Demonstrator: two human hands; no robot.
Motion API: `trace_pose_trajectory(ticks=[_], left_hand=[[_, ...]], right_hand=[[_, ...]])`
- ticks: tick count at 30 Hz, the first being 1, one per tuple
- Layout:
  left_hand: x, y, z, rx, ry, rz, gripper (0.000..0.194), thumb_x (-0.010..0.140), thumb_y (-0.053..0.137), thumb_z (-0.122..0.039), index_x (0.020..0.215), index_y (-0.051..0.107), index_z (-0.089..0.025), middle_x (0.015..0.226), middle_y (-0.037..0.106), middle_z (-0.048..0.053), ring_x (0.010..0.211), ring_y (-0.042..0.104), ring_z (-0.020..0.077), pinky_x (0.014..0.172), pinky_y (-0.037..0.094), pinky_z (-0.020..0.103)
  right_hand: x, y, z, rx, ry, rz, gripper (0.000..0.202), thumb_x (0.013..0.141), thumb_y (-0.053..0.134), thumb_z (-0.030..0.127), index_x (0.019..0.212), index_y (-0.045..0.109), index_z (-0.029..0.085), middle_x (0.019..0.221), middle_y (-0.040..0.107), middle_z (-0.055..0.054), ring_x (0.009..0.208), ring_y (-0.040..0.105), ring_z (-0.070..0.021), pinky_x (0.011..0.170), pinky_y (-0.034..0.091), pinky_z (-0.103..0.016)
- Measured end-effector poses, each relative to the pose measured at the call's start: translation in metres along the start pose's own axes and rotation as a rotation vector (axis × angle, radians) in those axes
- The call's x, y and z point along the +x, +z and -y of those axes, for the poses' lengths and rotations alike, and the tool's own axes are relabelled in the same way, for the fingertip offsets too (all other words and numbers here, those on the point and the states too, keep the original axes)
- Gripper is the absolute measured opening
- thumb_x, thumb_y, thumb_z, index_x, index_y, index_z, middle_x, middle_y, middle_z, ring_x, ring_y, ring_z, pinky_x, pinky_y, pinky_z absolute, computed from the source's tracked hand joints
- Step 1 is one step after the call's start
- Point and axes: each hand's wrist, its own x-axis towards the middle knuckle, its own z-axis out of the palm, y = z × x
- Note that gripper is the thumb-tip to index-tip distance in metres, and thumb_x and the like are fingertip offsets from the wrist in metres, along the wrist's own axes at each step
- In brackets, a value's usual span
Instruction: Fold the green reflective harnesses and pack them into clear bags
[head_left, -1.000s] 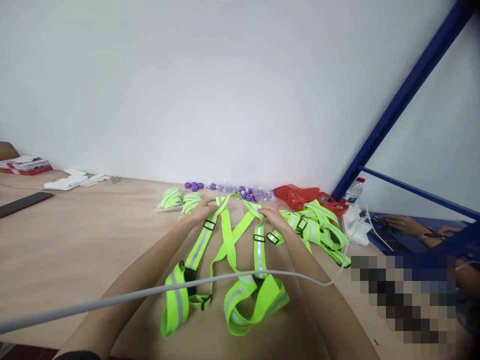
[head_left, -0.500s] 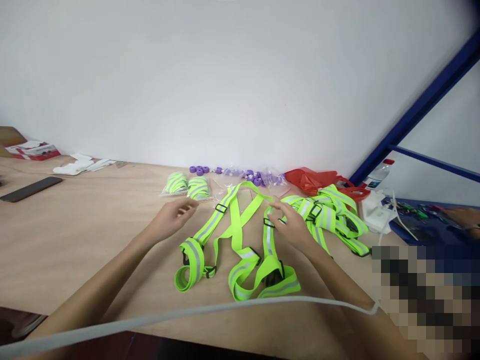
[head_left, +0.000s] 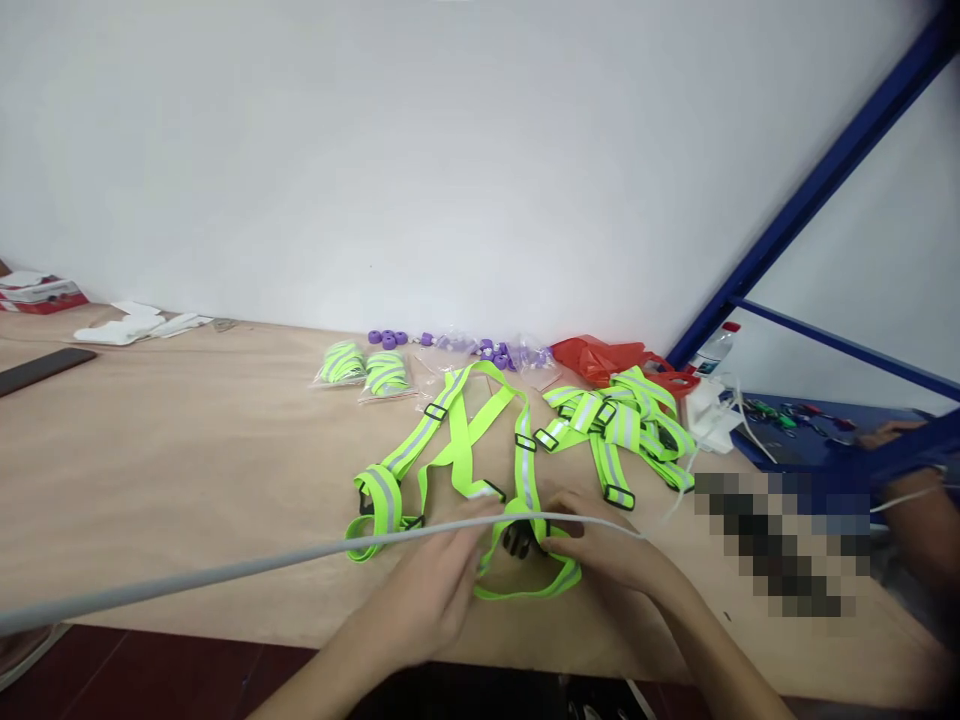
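A neon-yellow harness of reflective straps (head_left: 461,440) lies spread on the wooden table, its upper straps crossed. My left hand (head_left: 439,590) is at the lower middle, beside the looped strap near the front edge; its fingertips are blurred and partly hidden. At the right of that loop is my right hand (head_left: 592,540), fingers bent against the strap by a black buckle (head_left: 517,538). What its fingertips grip is too small to tell. A white cable (head_left: 285,558) crosses in front of the harness and hands.
Behind are two bagged strap rolls (head_left: 386,372), purple pieces (head_left: 500,355) and a red plastic bag (head_left: 600,358). A strap pile (head_left: 626,425) lies right. Beyond it are a bottle (head_left: 716,347), blue frame (head_left: 810,190) and another person's hand (head_left: 892,435).
Both my hands have moved down from the harness's upper straps to the lower loop, my left hand also rightward. The view has shifted slightly, and the cable sits higher.
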Motion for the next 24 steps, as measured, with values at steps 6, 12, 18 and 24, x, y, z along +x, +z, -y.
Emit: trace_pose_trajectory(ticks=[6,12,18,24], left_hand=[[0.013,0.027,0.048,0.177,-0.164,0.149,0.067,0.089,0.043,-0.004,0.154,0.038,-0.016,0.158,0.042,0.016,0.149,0.036,0.0328,0.121,0.029,0.060],[0.005,0.023,0.051,0.254,-0.142,0.134,0.059,0.094,0.043,-0.011,0.153,0.040,-0.020,0.155,0.047,0.014,0.145,0.041,0.0313,0.120,0.031,0.057],[0.010,0.010,0.048,0.265,-0.100,0.111,0.058,0.094,0.041,-0.012,0.151,0.039,-0.019,0.145,0.056,0.016,0.135,0.052,0.0305,0.116,0.038,0.052],[0.020,0.009,0.050,0.420,-0.085,0.107,0.054,0.093,0.043,-0.010,0.146,0.046,-0.015,0.141,0.059,0.016,0.137,0.049,0.0324,0.118,0.031,0.056]], right_hand=[[-0.008,-0.003,0.000,-0.013,0.046,0.042,0.012,0.070,0.069,0.022,0.076,0.060,0.021,0.083,0.065,-0.001,0.077,0.056,-0.0201,0.065,0.041,-0.029],[-0.016,-0.003,-0.027,0.143,0.008,-0.040,0.014,0.077,0.060,0.023,0.066,0.052,0.022,0.069,0.057,0.002,0.067,0.050,-0.0171,0.062,0.040,-0.028],[-0.022,-0.004,-0.036,0.152,0.064,-0.068,0.021,0.084,0.060,0.037,0.070,0.056,0.022,0.069,0.057,0.002,0.069,0.053,-0.0185,0.063,0.040,-0.029],[-0.023,-0.001,-0.020,0.023,0.109,0.018,0.017,0.074,0.072,0.034,0.078,0.060,0.022,0.086,0.066,0.000,0.080,0.059,-0.0214,0.070,0.043,-0.030]])
